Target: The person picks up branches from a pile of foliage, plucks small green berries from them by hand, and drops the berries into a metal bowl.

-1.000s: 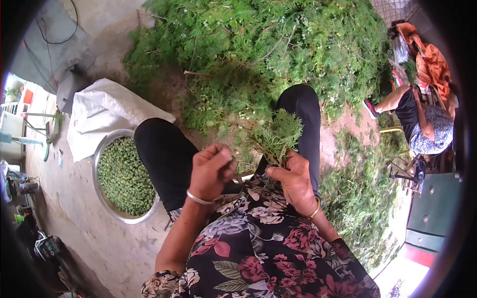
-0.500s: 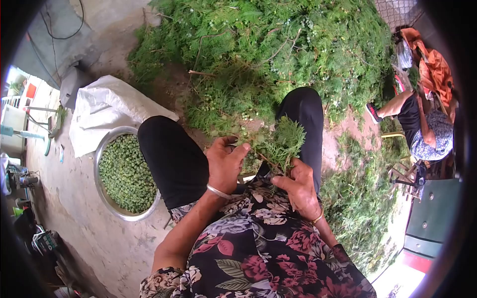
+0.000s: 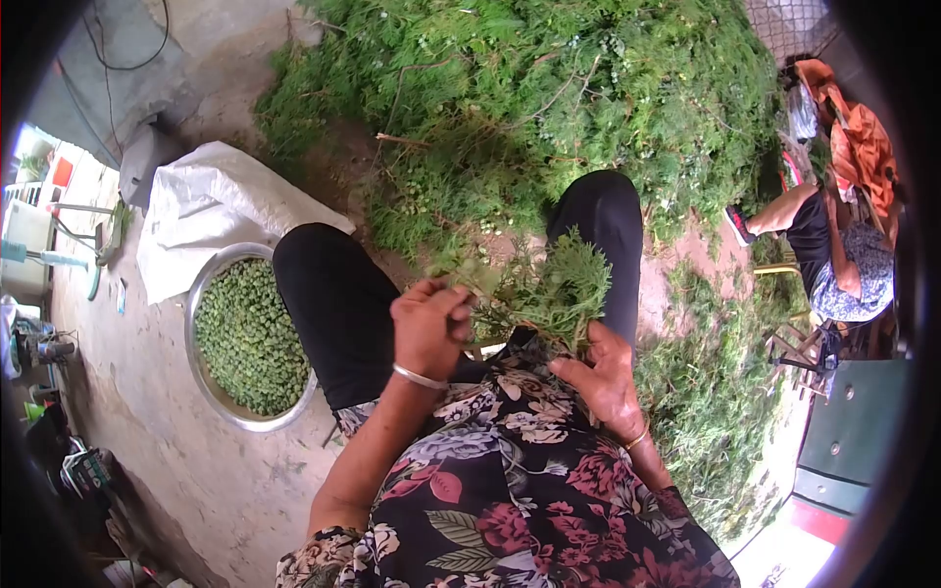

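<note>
Between my knees is a green conifer sprig (image 3: pixel 559 289) with flat, scaly leaves. My right hand (image 3: pixel 606 377) is closed on its stem end, thumb pressed against the fingers. On the other side, my left hand (image 3: pixel 426 325) has its fingers curled together by the sprig's left edge. A blurred pale-green patch shows just past those fingertips; what they hold, if anything, I cannot make out. Left of my left knee stands a metal basin (image 3: pixel 193 345) with many small green cones (image 3: pixel 250 338) in it.
A big heap of cut conifer branches (image 3: pixel 549 88) covers the ground ahead, and more branches (image 3: pixel 706 392) lie to the right. A white sack (image 3: pixel 221 211) lies behind the basin. Another person (image 3: pixel 848 265) sits at the far right. A fan (image 3: pixel 59 257) stands at far left.
My left hand has drawn slightly back and left, its fingers curling in. My right hand has shifted a little right and toward me, with the sprig still in it.
</note>
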Demonstrator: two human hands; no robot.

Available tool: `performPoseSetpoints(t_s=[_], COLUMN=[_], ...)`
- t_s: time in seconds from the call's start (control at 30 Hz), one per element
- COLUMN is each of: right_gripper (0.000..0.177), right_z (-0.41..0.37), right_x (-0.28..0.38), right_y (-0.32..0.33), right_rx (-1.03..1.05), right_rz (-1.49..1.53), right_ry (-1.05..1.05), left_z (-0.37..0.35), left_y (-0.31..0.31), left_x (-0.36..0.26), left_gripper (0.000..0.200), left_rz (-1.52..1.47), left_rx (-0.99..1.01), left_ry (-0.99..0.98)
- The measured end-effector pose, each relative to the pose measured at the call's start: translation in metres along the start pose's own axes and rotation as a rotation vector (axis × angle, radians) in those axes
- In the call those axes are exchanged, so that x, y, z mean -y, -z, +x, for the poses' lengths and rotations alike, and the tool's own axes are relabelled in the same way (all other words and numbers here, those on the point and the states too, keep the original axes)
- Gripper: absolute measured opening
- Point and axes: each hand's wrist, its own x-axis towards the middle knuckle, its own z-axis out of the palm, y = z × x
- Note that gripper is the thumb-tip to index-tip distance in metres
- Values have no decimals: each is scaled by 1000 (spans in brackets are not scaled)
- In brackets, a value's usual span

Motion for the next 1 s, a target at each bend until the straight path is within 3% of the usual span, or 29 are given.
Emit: performPoseSetpoints(t_s=[0.1,0.2,0.33,0.4,0.43,0.47,0.53,0.6,0.7,0.87,1.0], right_gripper=[26,26,25,25,25,25,25,25,26,26,25], right_z=[-7,-14,-20,-21,-21,-22,-21,-22,-23,-24,-22], right_x=[-7,-23,-3,-2,-3,-4,-7,-12,-20,-24,-22], right_y=[2,18,24,24,23,23,20,19,17,8,8], right_rx=[-100,-136,-131,-121,-138,-155,-168,-187,-175,-112,-109], right_rz=[251,61,-277,-383,-435,-485,-457,-428,-445,-430,-410], right_ry=[47,143,222,263,286,310,316,321,334,338,388], left_z=[19,14,-10,-21,-25,-26,-29,-33,-32,-31,-20], left_y=[34,57,43,28,19,13,6,4,1,-13,-5], left_x=[-23,-44,-49,-45,-41,-36,-27,-19,-5,-1,2], left_gripper=[9,10,21,30,27,27,24,26,42,49,43], left_rz=[-100,-328,-327,-98,70,69,425,432,743,1067,1162], left_rx=[-9,262,352,381,412,411,371,324,297,265,477], left_ry=[-49,57,71,-7,-119,-119,-178,-128,-353,-609,-635])
